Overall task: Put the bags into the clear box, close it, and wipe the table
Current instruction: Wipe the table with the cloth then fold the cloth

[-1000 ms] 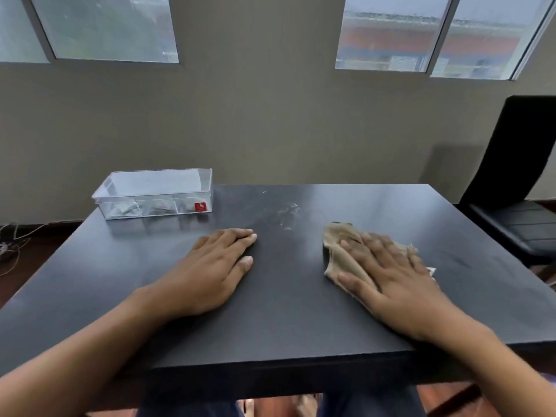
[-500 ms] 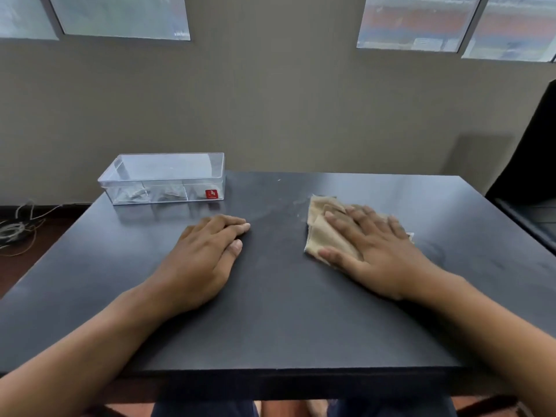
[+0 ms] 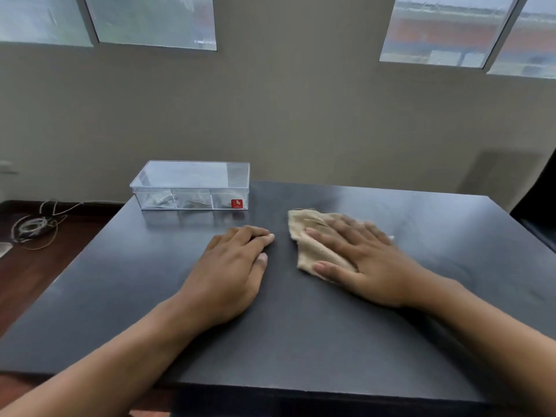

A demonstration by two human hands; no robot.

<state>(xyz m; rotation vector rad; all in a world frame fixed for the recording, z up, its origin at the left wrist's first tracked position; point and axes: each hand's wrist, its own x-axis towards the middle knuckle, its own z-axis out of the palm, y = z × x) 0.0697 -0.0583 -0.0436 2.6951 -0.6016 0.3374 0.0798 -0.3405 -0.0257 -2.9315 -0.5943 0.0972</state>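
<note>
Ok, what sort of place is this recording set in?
Probably an office or plain workroom: a dark table against a bare beige wall, high windows, and loose cables on the wooden floor.

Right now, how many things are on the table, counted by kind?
Clear box: 1
Bags inside the box: 2 that I can make out
Beige cloth: 1
Hands: 2
Total: 6

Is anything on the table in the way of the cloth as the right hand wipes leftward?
Yes. The left hand lies flat on the table just left of the cloth, which the right hand presses down. Farther back-left sits the closed clear box. Nothing else visible stands on the tabletop.
</note>
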